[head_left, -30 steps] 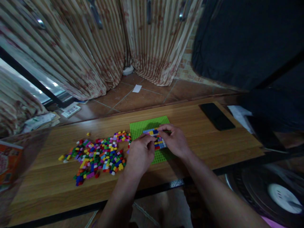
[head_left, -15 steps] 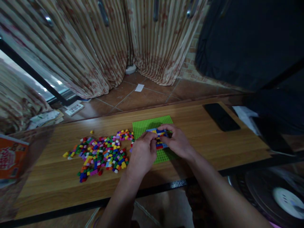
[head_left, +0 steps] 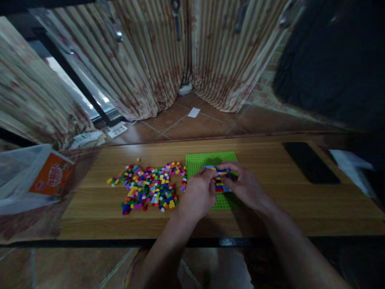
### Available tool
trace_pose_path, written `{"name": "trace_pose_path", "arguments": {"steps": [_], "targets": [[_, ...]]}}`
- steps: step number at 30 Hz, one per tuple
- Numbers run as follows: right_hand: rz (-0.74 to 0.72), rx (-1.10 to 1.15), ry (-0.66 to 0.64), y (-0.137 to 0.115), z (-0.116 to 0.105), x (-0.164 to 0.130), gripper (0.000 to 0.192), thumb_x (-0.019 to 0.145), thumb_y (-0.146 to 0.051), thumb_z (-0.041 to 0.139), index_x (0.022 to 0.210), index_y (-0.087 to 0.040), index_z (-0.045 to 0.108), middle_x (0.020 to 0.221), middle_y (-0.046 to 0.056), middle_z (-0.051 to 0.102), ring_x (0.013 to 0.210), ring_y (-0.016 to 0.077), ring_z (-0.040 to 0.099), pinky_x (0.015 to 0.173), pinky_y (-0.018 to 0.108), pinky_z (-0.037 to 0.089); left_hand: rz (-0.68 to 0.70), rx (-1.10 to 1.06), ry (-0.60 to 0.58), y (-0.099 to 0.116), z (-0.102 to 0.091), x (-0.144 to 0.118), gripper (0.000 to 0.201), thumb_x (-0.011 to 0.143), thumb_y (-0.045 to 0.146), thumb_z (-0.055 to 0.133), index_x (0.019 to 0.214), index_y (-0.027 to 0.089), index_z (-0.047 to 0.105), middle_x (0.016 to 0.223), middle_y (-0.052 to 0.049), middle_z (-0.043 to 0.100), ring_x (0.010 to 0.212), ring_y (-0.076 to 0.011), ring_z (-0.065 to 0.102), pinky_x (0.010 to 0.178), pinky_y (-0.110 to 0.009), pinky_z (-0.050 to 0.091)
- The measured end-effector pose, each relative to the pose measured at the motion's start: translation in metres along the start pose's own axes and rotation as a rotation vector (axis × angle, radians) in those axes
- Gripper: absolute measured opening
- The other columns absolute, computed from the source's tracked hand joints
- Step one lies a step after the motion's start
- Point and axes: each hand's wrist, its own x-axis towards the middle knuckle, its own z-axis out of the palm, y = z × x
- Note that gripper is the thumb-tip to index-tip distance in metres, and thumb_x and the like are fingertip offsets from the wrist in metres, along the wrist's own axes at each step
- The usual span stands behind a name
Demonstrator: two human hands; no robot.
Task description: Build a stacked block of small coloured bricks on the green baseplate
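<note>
Multicoloured small plastic bricks (head_left: 219, 180) on the green studded baseplate (head_left: 198, 160) sit pinched by my left hand (head_left: 197, 196) and right hand (head_left: 245, 188), both grips closed.

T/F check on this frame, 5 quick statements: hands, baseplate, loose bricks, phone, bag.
1. Both hands are on the brick patch on the green baseplate. True: left hand and right hand meet over the brick patch on the green baseplate.
2. The loose bricks lie right of the baseplate. False: the loose bricks lie to its left.
3. A dark phone lies on the table at the right. True: phone, table.
4. The baseplate is red. False: green.
5. A plastic bag sits at the left end. True: plastic bag.
</note>
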Motion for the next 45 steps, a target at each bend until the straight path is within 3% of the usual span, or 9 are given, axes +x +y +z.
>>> {"name": "trace_pose_path", "arguments": {"steps": [5,9,13,16,20,28,34,39,45], "targets": [[0.04,0.002,-0.028,0.011,-0.002,-0.001,0.03,0.074,-0.03,0.062,0.102,-0.026,0.072,0.12,0.007,0.067,0.115,0.0285,0.06,0.105,0.051,0.04,0.004,-0.007,0.096,-0.006,-0.009,0.001,0.021,0.087,0.008,0.049,0.095,0.018,0.066,0.091,-0.006,0.071,0.081,-0.0164,0.067,0.076,-0.027,0.053],[0.043,-0.01,-0.017,0.014,-0.002,-0.003,0.03,0.075,-0.033,0.064,0.102,-0.028,0.073,0.126,0.006,0.065,0.116,0.0293,0.06,0.103,0.051,0.043,-0.109,0.045,0.146,-0.026,-0.038,-0.001,0.024,0.084,0.007,0.05,0.091,0.019,0.069,0.088,-0.004,0.073,0.08,-0.0154,0.067,0.074,-0.024,0.051],[0.118,0.026,0.076,0.012,0.001,-0.001,0.027,0.074,-0.036,0.064,0.096,-0.025,0.075,0.118,0.006,0.069,0.105,0.027,0.066,0.094,0.046,0.051,-0.189,0.087,-0.033,-0.054,-0.072,-0.009,0.026,0.077,0.002,0.052,0.082,0.017,0.072,0.08,-0.001,0.073,0.075,-0.014,0.066,0.068,-0.022,0.049],[0.204,0.07,0.207,0.014,0.003,0.002,0.025,0.075,-0.039,0.063,0.088,-0.022,0.074,0.104,0.007,0.073,0.09,0.0243,0.069,0.082,0.041,0.055,-0.204,0.087,-0.125,-0.065,-0.086,-0.016,0.025,0.072,0.002,0.054,0.081,0.016,0.073,0.078,-0.001,0.073,0.07,-0.0131,0.065,0.065,-0.021,0.047],[0.187,0.032,0.305,0.016,0.005,0.003,0.023,0.075,-0.04,0.064,0.085,-0.021,0.074,0.096,0.007,0.074,0.085,0.0225,0.068,0.079,0.039,0.055,-0.218,0.113,-0.224,-0.06,-0.084,-0.019,0.017,0.076,0.012,0.059,0.083,0.017,0.073,0.077,-0.001,0.073,0.07,-0.0141,0.065,0.063,-0.021,0.047],[0.138,-0.066,0.307,0.01,0.008,0.003,0.021,0.079,-0.038,0.06,0.084,-0.021,0.073,0.097,0.007,0.073,0.088,0.0223,0.068,0.083,0.039,0.054,-0.313,0.277,-0.343,-0.046,-0.068,-0.015,0.021,0.072,0.011,0.06,0.086,0.02,0.071,0.081,-0.002,0.073,0.071,-0.016,0.065,0.063,-0.024,0.046],[0.122,-0.036,0.297,0.014,0.009,0.004,0.021,0.079,-0.038,0.061,0.084,-0.022,0.072,0.101,0.007,0.072,0.093,0.0234,0.067,0.085,0.041,0.054,-0.335,0.378,-0.286,-0.044,-0.062,-0.016,0.02,0.073,0.012,0.059,0.088,0.02,0.069,0.084,-0.004,0.073,0.075,-0.0195,0.066,0.069,-0.028,0.047],[0.098,-0.051,0.292,0.01,0.009,0.003,0.02,0.08,-0.036,0.06,0.084,-0.021,0.073,0.101,0.007,0.072,0.093,0.0235,0.067,0.086,0.041,0.053,-0.312,0.329,-0.276,-0.05,-0.066,-0.015,0.021,0.073,0.008,0.056,0.087,0.02,0.067,0.081,-0.004,0.072,0.074,-0.0194,0.066,0.066,-0.027,0.046],[0.089,-0.006,0.287,0.006,0.009,0.003,0.02,0.08,-0.034,0.058,0.083,-0.02,0.072,0.1,0.007,0.072,0.091,0.0219,0.067,0.084,0.039,0.053,-0.173,0.092,-0.052,-0.054,-0.073,-0.012,0.017,0.084,0.013,0.05,0.085,0.017,0.066,0.083,-0.003,0.07,0.078,-0.0163,0.064,0.071,-0.026,0.048]]}}
